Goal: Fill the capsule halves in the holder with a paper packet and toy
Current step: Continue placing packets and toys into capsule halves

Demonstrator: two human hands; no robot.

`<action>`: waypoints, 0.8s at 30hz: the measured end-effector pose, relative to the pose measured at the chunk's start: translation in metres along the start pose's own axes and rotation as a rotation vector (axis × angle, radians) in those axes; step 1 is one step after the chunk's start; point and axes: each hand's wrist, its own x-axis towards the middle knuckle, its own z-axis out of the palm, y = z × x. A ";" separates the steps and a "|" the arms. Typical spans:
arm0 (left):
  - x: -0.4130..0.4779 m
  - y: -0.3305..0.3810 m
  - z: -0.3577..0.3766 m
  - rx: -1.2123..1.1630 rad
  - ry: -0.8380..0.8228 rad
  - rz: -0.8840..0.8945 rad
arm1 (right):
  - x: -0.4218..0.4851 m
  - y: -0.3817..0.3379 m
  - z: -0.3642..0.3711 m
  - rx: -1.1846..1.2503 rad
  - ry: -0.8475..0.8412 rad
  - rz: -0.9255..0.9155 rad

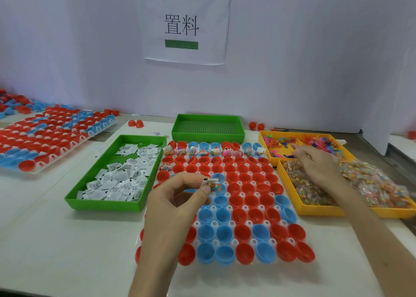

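left hand (177, 197) pinches a bead packet (212, 184) above the holder (248, 223). right hand (317, 163) hovers over yellow trays (315, 211), grip unclear

On a white paper sheet (183, 26) stuck to the pale wall (304, 49): two large black Chinese characters, 置料. Solid green bars above left and below them, with no lettering. On the white paper packets (121, 179) in the green tray (101, 204): fine black print, too small to read.

The left forearm (155, 256) and right forearm (373, 231) are bare.
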 end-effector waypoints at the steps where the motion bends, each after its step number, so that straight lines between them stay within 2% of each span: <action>1: 0.000 0.000 0.000 0.000 0.000 -0.002 | 0.000 0.000 0.000 -0.048 -0.056 0.000; 4: 0.000 0.000 0.001 0.003 -0.001 0.006 | 0.000 0.001 0.004 -0.149 -0.194 0.029; 9: 0.000 -0.001 0.003 0.019 -0.017 0.022 | 0.004 0.003 0.006 -0.038 -0.155 0.059; 11: -0.001 -0.001 0.004 0.019 -0.016 0.027 | 0.002 0.002 0.006 0.004 -0.101 0.059; 15: -0.001 -0.001 0.004 0.016 -0.018 0.032 | -0.002 -0.002 -0.001 0.075 0.111 0.003; 18: 0.000 -0.001 0.004 0.019 -0.022 0.040 | -0.005 -0.008 -0.008 0.240 0.233 -0.072; 21: -0.001 -0.002 0.004 -0.014 -0.024 0.031 | -0.011 -0.020 -0.012 0.362 0.339 -0.073; 24: -0.003 -0.004 0.006 -0.147 -0.023 -0.054 | -0.026 -0.044 -0.017 0.558 0.335 -0.111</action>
